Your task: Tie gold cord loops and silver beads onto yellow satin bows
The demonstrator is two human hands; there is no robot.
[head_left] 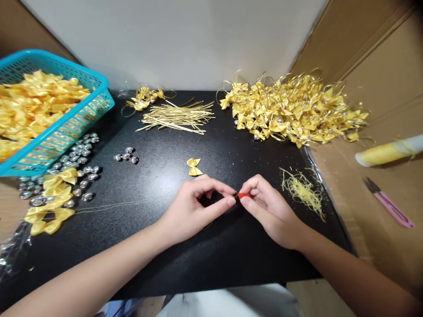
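Above a black table (155, 259), a person's right hand (269, 211) pinches a small red object (243, 195) just beside the left hand's (196, 204) converging fingertips, whose grip is unclear; beyond lies a yellow bow (194, 167), a heap of gold-looped bows (287, 108) farther right.

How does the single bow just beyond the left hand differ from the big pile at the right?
The single bow lies by itself on the black table; the big pile is many bows heaped together. The single bow shows no bead or loop, while the big pile shows silver beads and gold loops. Both are yellow.
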